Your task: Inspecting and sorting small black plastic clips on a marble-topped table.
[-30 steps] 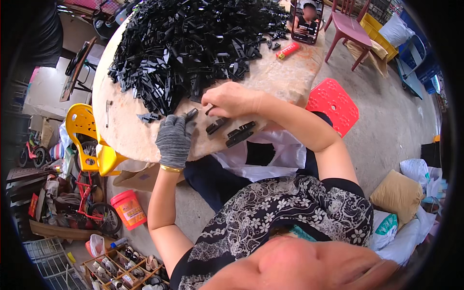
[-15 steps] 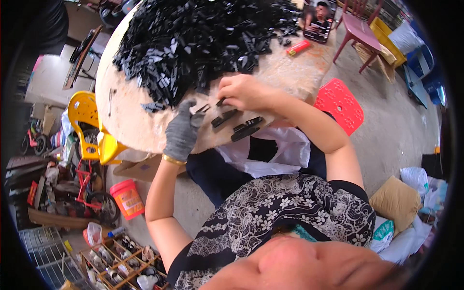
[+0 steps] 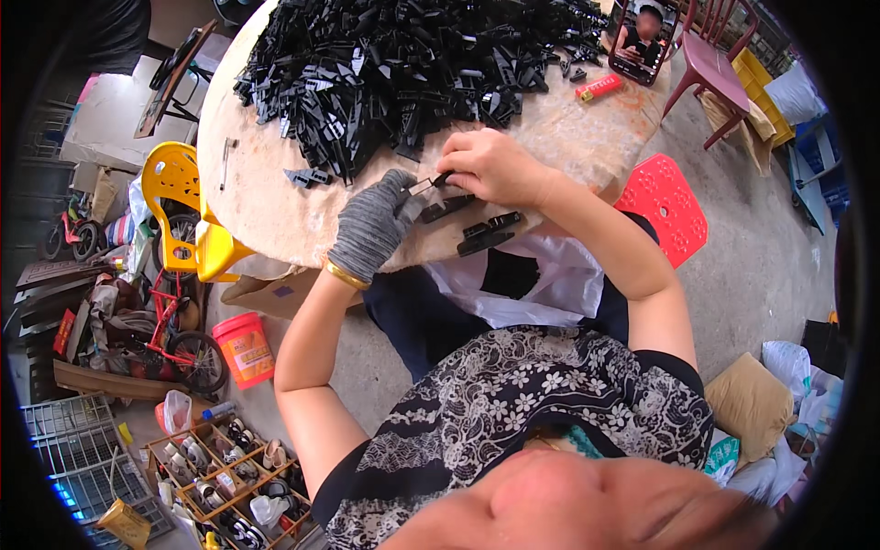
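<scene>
My left hand (image 3: pixel 371 225), in a grey knit glove, is closed on a thin pale strip (image 3: pixel 421 187) that looks like metal; its kind is unclear. Bare, my right hand (image 3: pixel 490 167) pinches a small black plastic piece (image 3: pixel 442 180) against the strip's far end. Just below the fingers, a long black plastic part (image 3: pixel 447 209) lies near the table edge. Another black part (image 3: pixel 489 234), with raised bits along its top, lies closer to my lap. A large heap of black plastic pieces (image 3: pixel 385 78) covers the far side of the round table (image 3: pixel 275 215).
A phone (image 3: pixel 639 41) stands at the table's far right beside a red lighter (image 3: pixel 599 88). At the left lies a thin metal tool (image 3: pixel 226 163). A white plastic bag (image 3: pixel 564 275) covers my lap. A red stool (image 3: pixel 662 209) and yellow chair (image 3: pixel 174 197) flank the table.
Both hands have come together, bringing the strip and small piece into contact or nearly so. The whole view has shifted slightly; the two black parts still lie near the edge.
</scene>
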Action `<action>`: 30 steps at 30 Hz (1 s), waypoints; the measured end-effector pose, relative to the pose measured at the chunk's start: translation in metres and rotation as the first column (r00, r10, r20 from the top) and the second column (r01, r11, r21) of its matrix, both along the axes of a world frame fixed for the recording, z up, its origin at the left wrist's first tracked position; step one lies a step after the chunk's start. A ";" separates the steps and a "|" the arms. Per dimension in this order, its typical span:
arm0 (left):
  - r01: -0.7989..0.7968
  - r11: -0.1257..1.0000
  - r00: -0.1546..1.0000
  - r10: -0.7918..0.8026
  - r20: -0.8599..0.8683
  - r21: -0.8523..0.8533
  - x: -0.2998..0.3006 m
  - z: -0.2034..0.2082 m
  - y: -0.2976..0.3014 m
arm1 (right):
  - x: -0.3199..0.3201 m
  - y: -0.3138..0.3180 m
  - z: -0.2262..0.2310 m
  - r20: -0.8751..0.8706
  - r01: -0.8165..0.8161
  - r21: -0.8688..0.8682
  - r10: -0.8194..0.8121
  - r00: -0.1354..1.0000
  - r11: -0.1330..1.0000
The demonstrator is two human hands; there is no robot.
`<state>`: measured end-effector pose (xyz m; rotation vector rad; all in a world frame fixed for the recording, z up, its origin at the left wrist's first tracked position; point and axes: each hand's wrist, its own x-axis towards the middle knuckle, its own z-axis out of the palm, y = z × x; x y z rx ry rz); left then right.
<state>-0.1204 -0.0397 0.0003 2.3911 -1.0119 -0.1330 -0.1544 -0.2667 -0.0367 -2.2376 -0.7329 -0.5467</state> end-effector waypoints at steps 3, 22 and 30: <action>0.032 0.999 0.999 -0.033 0.025 0.012 0.001 0.003 -0.001 | -0.001 0.000 0.001 -0.013 -0.005 -0.005 0.004 1.000 1.000; 0.075 0.969 0.970 -0.125 0.206 0.235 0.005 0.021 -0.014 | 0.001 0.001 -0.003 0.021 -0.006 -0.044 0.006 1.000 0.999; 0.148 0.856 0.948 -0.266 0.176 0.496 0.025 0.030 -0.039 | 0.001 0.002 -0.003 -0.038 0.020 -0.039 -0.022 0.999 0.999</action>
